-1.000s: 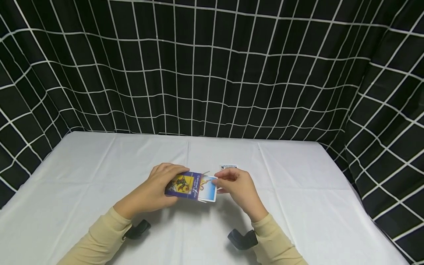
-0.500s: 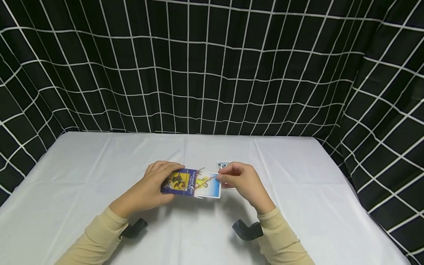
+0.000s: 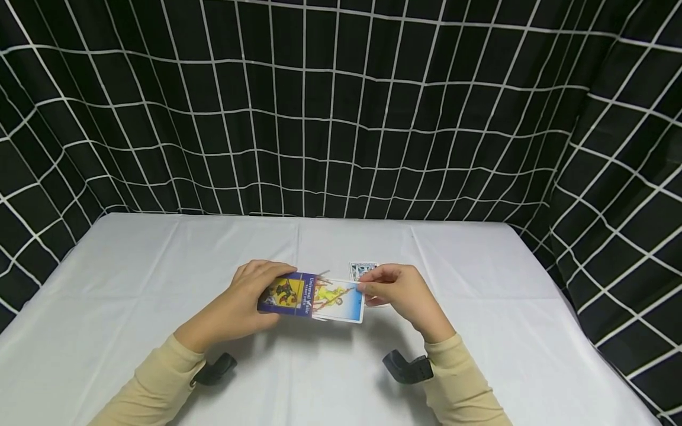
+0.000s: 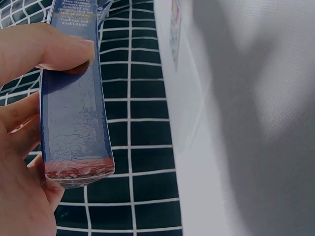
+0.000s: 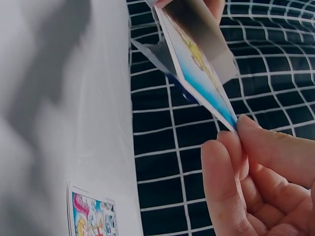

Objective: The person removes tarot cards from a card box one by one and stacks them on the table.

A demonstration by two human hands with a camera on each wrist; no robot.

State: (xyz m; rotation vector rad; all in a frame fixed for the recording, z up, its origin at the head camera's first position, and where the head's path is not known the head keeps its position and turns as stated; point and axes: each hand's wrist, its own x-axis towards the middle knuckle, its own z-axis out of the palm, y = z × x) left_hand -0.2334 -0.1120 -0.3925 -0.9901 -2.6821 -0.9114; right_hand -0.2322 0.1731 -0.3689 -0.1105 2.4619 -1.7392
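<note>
In the head view my left hand (image 3: 241,303) grips a purple tarot card box (image 3: 288,294) with a yellow picture on its front. The left wrist view shows the thumb across the narrow side of the box (image 4: 74,118), whose wrap looks glossy. From the box's right end sticks a tarot card (image 3: 341,300) with a yellow figure and blue edge. My right hand (image 3: 406,297) pinches that card's outer corner between thumb and fingers. In the right wrist view the card (image 5: 202,69) appears thin, with loose box flaps around it. Its inner end is hidden in the box.
Beyond my right hand a small pile of tarot cards (image 3: 363,270) lies face up on the white-clothed table (image 3: 176,254), partly covered by the hand. Black cloth with a white grid (image 3: 319,118) hangs behind the table and along its sides.
My right hand has moved to the right and drawn the card further out of the box. More of the yellow figure shows. The left hand keeps its hold on the box.
</note>
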